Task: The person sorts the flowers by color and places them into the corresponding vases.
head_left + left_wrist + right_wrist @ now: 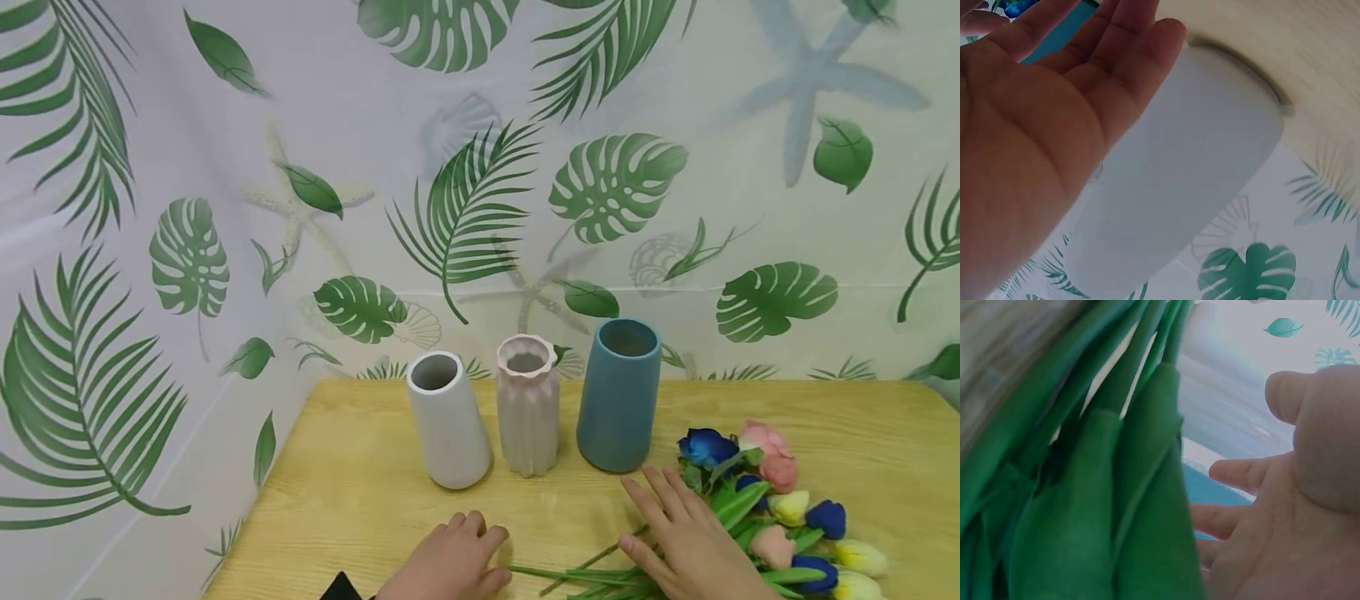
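My right hand (693,537) spreads its straight fingers above a bunch of artificial flowers (806,521) at the table's right front. Blue, pink, yellow and peach blooms point right, while the green stems (555,573) run left beneath that hand. Green leaves (1110,506) fill the near side of the right wrist view, beside the palm. Near the stem ends, my left hand (450,558) holds nothing, its fingers loosely bent. Behind it leans into view a white vase (453,433), large in the left wrist view too. Whether the right palm touches the stems cannot be told.
A pale pink fluted vase (528,425) stands between the white vase and a taller blue vase (618,408) toward the back of the wooden table (330,467). A leaf-patterned cloth (480,242) hangs behind the table and along its left side.
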Available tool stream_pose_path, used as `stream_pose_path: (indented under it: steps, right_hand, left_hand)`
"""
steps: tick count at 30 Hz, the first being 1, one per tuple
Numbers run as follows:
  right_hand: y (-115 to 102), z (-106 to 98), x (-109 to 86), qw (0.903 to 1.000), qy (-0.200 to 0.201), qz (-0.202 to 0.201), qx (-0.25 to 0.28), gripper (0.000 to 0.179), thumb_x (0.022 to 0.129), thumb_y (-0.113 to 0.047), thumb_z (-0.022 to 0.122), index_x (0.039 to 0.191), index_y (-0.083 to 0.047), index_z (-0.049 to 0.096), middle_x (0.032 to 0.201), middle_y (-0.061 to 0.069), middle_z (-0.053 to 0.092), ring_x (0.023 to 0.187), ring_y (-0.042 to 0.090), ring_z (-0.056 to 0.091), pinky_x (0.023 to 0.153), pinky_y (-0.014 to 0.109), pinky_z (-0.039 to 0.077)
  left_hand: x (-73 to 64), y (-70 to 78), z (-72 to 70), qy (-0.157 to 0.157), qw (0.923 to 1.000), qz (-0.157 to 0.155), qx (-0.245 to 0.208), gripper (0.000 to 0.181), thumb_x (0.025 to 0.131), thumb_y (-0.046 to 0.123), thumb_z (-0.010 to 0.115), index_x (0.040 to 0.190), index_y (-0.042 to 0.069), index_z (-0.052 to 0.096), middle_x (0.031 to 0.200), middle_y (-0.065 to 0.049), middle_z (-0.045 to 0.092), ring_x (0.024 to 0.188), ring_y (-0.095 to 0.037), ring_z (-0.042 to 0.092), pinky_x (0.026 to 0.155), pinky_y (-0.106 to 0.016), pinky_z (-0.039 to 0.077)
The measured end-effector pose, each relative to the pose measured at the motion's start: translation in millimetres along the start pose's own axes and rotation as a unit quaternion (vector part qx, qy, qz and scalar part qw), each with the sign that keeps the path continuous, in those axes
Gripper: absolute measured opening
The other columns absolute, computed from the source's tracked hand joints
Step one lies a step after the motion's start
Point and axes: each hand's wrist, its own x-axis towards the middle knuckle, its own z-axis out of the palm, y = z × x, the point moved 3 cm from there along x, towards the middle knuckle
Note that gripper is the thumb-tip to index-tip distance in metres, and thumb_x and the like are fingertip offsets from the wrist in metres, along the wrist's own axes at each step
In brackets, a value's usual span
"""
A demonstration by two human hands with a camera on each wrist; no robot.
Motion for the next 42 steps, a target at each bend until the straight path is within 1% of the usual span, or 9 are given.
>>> stream_pose_path:
  steps: [5,11,14,19,23,27,32,39,42]
  right_hand:
    - [0.6,0.7,-9.8,0.9998,0.012,0.002,-0.012,0.063,0.096,-0.047,0.062,0.144,-0.008,0.050,0.146,0.028,0.044,0.135,0.054,0.036,0.101,0.066,0.038]
    - [-10.4,-17.8,-4.8,0.9989,0.027,-0.015,-0.035,0.062,0.094,-0.046,0.065,0.143,-0.010,0.052,0.146,0.026,0.045,0.137,0.052,0.035,0.104,0.064,0.036]
    - [-15.3,-20.8,-3.0,0.9977,0.028,-0.044,-0.044,0.053,0.092,-0.039,0.069,0.137,-0.012,0.059,0.140,0.021,0.052,0.132,0.048,0.043,0.100,0.061,0.041]
    - [-23.3,-9.5,-2.3,0.9926,-0.035,-0.114,-0.024,0.033,0.091,-0.023,0.072,0.123,-0.015,0.068,0.118,0.007,0.063,0.108,0.029,0.062,0.083,0.044,0.054]
    - [-30.1,3.6,6.6,0.9818,-0.094,-0.165,0.016,0.023,0.091,-0.014,0.071,0.114,-0.015,0.070,0.097,-0.003,0.063,0.084,0.013,0.063,0.066,0.029,0.052]
    - [-32.7,8.0,16.6,0.9790,-0.113,-0.166,0.035,0.020,0.088,-0.007,0.072,0.107,-0.016,0.071,0.085,-0.006,0.059,0.071,0.007,0.058,0.057,0.024,0.046]
    - [-30.8,3.9,18.3,0.9784,-0.129,-0.156,0.042,0.016,0.088,-0.004,0.071,0.097,-0.016,0.072,0.081,-0.008,0.055,0.067,0.005,0.053,0.058,0.024,0.044]
    - [-26.7,0.9,11.0,0.9663,-0.193,-0.155,0.072,0.014,0.090,-0.009,0.070,0.099,-0.019,0.070,0.087,-0.009,0.053,0.073,0.003,0.050,0.064,0.024,0.045]
    - [-26.9,1.4,10.2,0.9674,-0.188,-0.161,0.052,0.015,0.088,-0.006,0.072,0.096,-0.019,0.069,0.085,-0.009,0.052,0.072,0.004,0.051,0.063,0.024,0.045]
  left_hand:
    - [1.7,13.1,19.6,-0.034,0.9994,-0.007,-0.001,0.032,0.098,0.047,0.057,0.116,0.021,0.061,0.087,0.005,0.046,0.072,-0.010,0.040,0.059,-0.025,0.040]
    - [1.3,20.7,11.2,-0.014,0.9999,0.006,0.002,0.024,0.097,0.042,0.063,0.108,0.021,0.063,0.085,0.005,0.048,0.069,-0.009,0.041,0.058,-0.025,0.039]
    - [1.4,21.8,7.5,-0.014,0.9999,0.008,-0.001,0.022,0.097,0.041,0.063,0.106,0.021,0.063,0.084,0.005,0.049,0.068,-0.009,0.043,0.058,-0.026,0.040]
    - [1.0,21.5,5.4,-0.006,0.9997,0.012,0.022,0.020,0.096,0.039,0.064,0.101,0.019,0.063,0.080,0.005,0.050,0.068,-0.008,0.047,0.058,-0.025,0.042]
    - [-0.7,19.3,1.7,0.005,0.9989,0.013,0.044,0.020,0.096,0.038,0.065,0.100,0.019,0.063,0.078,0.005,0.050,0.066,-0.009,0.048,0.056,-0.026,0.042]
    - [-2.1,14.6,-8.5,0.010,0.9989,0.012,0.043,0.022,0.096,0.038,0.065,0.104,0.018,0.064,0.079,0.003,0.052,0.068,-0.011,0.052,0.057,-0.027,0.044]
    - [-6.6,1.8,-27.4,0.043,0.9987,-0.003,0.027,0.028,0.096,0.036,0.065,0.110,0.013,0.064,0.083,0.000,0.056,0.071,-0.014,0.057,0.056,-0.029,0.046]
    - [-25.6,-21.0,-45.2,0.080,0.9949,-0.053,-0.030,0.034,0.097,0.032,0.065,0.119,0.006,0.062,0.100,-0.009,0.066,0.086,-0.023,0.066,0.067,-0.038,0.053]
    - [-32.4,-30.7,-49.1,0.086,0.9917,-0.081,-0.052,0.038,0.097,0.032,0.065,0.125,0.005,0.061,0.111,-0.015,0.067,0.098,-0.029,0.067,0.076,-0.043,0.054]
